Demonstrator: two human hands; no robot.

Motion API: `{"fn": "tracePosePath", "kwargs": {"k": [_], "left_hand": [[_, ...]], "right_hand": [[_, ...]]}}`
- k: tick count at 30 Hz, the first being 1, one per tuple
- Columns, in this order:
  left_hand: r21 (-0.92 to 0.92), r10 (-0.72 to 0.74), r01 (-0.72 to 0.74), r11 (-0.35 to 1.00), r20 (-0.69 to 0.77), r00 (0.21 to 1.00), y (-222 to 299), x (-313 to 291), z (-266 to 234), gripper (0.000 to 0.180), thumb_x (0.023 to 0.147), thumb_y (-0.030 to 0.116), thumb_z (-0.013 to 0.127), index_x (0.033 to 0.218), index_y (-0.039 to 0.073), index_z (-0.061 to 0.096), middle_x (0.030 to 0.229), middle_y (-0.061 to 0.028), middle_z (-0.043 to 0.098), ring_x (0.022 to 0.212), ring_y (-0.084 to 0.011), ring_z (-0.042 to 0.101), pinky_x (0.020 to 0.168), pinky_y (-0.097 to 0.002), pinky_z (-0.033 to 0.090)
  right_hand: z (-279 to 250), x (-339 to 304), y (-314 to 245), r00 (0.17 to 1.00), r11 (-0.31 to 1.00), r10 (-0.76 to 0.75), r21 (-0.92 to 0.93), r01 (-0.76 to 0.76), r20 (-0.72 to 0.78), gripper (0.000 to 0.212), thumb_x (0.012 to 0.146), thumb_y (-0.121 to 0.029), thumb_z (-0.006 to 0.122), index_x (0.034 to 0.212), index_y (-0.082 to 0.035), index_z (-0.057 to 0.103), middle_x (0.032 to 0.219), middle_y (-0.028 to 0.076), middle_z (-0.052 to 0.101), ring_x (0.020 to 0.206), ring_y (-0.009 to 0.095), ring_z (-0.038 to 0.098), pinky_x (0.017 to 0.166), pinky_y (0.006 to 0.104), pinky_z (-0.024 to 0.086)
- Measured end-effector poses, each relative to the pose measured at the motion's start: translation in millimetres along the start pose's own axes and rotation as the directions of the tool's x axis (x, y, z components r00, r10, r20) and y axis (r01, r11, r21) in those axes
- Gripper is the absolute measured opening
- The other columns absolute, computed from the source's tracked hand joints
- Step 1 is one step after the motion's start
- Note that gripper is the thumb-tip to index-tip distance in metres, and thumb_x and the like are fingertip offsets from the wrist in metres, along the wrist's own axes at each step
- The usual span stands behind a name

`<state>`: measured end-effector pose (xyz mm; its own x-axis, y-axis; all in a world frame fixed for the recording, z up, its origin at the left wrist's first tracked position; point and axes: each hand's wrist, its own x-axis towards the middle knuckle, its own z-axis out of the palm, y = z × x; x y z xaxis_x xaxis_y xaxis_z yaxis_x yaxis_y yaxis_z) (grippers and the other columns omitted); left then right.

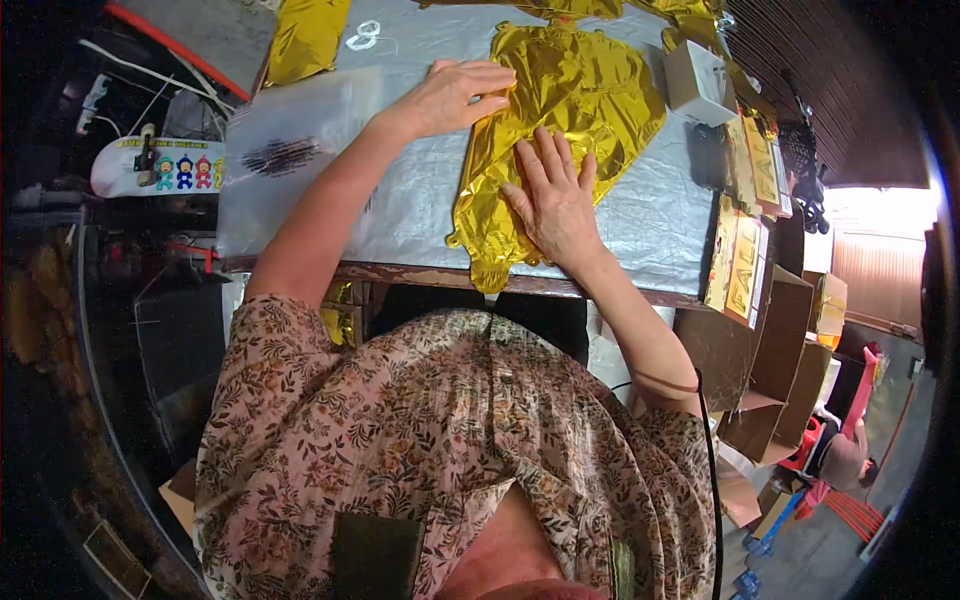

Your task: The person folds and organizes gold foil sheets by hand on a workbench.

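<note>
A flat, crinkled gold foil balloon (585, 95) lies on the silver-covered table (420, 200), its lower tip hanging over the near edge. My left hand (455, 92) rests palm down on the balloon's upper left part, fingers pointing right. Lower down, my right hand (555, 200) presses flat on the balloon's middle, fingers spread and pointing away from me. Neither hand grips anything.
A clear plastic bag stack (285, 150) lies at the table's left. More gold foil (305, 38) sits at the far left corner. A small white box (695, 80) stands at the right, with packaged sheets (745, 250) and open cardboard boxes (775, 360) beyond the right edge.
</note>
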<state>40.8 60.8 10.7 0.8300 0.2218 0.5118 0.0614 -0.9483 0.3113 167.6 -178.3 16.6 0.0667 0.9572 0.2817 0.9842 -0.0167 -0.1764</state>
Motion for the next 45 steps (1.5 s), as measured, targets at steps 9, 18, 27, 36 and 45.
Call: {"fn": "tracePosePath", "kwargs": {"k": [9,18,27,36,45], "left_hand": [[-0.211,-0.092,0.1,0.972,0.048,0.995,-14,7,-10,0.031,0.099,0.022,0.065,0.122,0.002,0.071,0.133,-0.0122,0.068,0.119,-0.0311,0.067,0.101,-0.0376,0.053],[-0.15,-0.029,0.048,0.988,0.128,0.991,-9,1,-18,0.053,0.087,0.032,0.08,0.129,0.002,0.068,0.137,-0.0168,0.065,0.126,-0.0312,0.063,0.108,-0.0397,0.049],[-0.04,0.067,-0.061,0.997,0.191,0.979,-4,-2,-27,0.074,0.082,0.039,0.083,0.139,0.0,0.059,0.146,-0.0195,0.057,0.138,-0.0345,0.052,0.117,-0.0439,0.04],[-0.061,0.113,-0.109,0.992,0.08,0.99,-18,9,-5,0.036,0.101,0.02,0.061,0.132,0.001,0.065,0.138,-0.0148,0.065,0.133,-0.0324,0.057,0.109,-0.0444,0.046],[-0.08,0.1,-0.092,0.993,0.113,0.988,-15,5,-3,0.043,0.099,0.027,0.065,0.135,0.003,0.063,0.143,-0.0124,0.061,0.136,-0.0299,0.054,0.112,-0.0442,0.043]], "right_hand": [[-3,1,-2,1.0,1.0,0.004,0.022,-0.005,0.02,0.063,0.101,-0.042,0.058,0.152,-0.008,0.045,0.16,0.021,0.037,0.149,0.041,0.033,0.115,0.0688,0.022],[-2,2,0,1.0,1.0,0.003,0.021,-0.004,0.03,0.062,0.102,-0.042,0.057,0.153,-0.009,0.044,0.161,0.02,0.036,0.15,0.04,0.031,0.115,0.0695,0.021],[-1,1,0,0.999,1.0,0.004,0.002,-0.004,0.046,0.063,0.102,-0.042,0.057,0.154,-0.009,0.043,0.162,0.02,0.035,0.15,0.04,0.031,0.115,0.0703,0.021],[-1,1,-1,0.999,1.0,-0.014,-0.007,0.014,0.032,0.062,0.102,-0.042,0.057,0.153,-0.008,0.044,0.16,0.02,0.037,0.149,0.04,0.033,0.114,0.0703,0.024],[0,1,1,0.999,1.0,-0.009,-0.011,0.01,0.031,0.061,0.103,-0.041,0.056,0.153,-0.009,0.043,0.161,0.019,0.035,0.15,0.039,0.032,0.114,0.0694,0.023]]}}
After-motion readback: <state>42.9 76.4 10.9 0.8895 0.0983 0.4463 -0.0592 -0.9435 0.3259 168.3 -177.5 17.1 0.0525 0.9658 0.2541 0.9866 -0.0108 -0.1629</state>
